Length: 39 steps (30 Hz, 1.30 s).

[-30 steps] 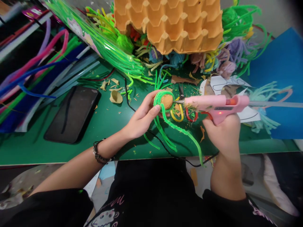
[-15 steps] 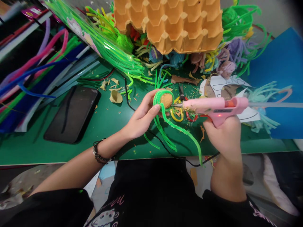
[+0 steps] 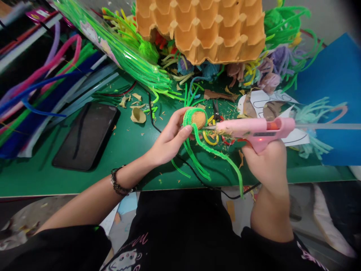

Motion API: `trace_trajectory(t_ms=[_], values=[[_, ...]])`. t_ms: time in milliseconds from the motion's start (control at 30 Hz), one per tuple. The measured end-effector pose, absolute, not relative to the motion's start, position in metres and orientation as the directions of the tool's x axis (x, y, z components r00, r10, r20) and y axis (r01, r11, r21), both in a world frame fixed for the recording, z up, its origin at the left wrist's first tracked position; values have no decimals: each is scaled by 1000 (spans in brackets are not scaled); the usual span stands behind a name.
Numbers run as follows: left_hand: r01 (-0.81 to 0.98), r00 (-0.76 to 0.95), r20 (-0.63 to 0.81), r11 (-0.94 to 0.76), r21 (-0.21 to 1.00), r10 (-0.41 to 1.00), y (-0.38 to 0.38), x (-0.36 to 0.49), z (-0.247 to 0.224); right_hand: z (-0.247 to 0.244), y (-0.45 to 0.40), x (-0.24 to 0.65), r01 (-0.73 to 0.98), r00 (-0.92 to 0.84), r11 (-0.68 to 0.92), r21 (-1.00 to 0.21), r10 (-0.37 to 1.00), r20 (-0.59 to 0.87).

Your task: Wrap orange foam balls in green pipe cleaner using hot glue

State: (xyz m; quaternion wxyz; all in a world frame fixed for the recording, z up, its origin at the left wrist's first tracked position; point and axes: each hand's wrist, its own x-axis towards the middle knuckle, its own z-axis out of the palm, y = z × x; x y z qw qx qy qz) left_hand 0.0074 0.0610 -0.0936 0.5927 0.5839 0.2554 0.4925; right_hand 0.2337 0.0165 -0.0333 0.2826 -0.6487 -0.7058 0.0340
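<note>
Near the middle of the view, my left hand (image 3: 169, 141) is closed on a small round brown piece (image 3: 199, 119) wrapped in green pipe cleaner (image 3: 189, 116). One loose green strand hangs from it toward the table's front edge, and more green strands stick out above and below. My right hand (image 3: 266, 160) grips a pink glue gun (image 3: 245, 128) by its handle, a small red light glowing on it. Its metal nozzle points left, right beside the brown piece. A clear glue stick (image 3: 327, 127) extends from the gun's back.
On the green table (image 3: 135, 150) lie a black phone (image 3: 86, 137), scissors (image 3: 216, 111) and brown scraps. Behind stand an egg tray (image 3: 214, 34) and bundled green pipe cleaners (image 3: 126, 62). A blue sheet (image 3: 338, 86) lies right; a black cord crosses the front edge.
The glue gun has shifted very slightly left and down at the brown piece. The loose green strand's end has swung a little to the right.
</note>
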Motion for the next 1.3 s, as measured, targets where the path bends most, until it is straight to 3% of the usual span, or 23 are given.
trace_trajectory(t_ms=[400, 1300], values=[[-299, 391, 255, -140, 944, 884, 59, 9, -93, -31, 13, 230, 885, 62, 90, -457, 949, 308], [-267, 408, 286, -186, 946, 867, 59, 8, -92, -30, 15, 225, 889, 11, 158, -431, 931, 365]])
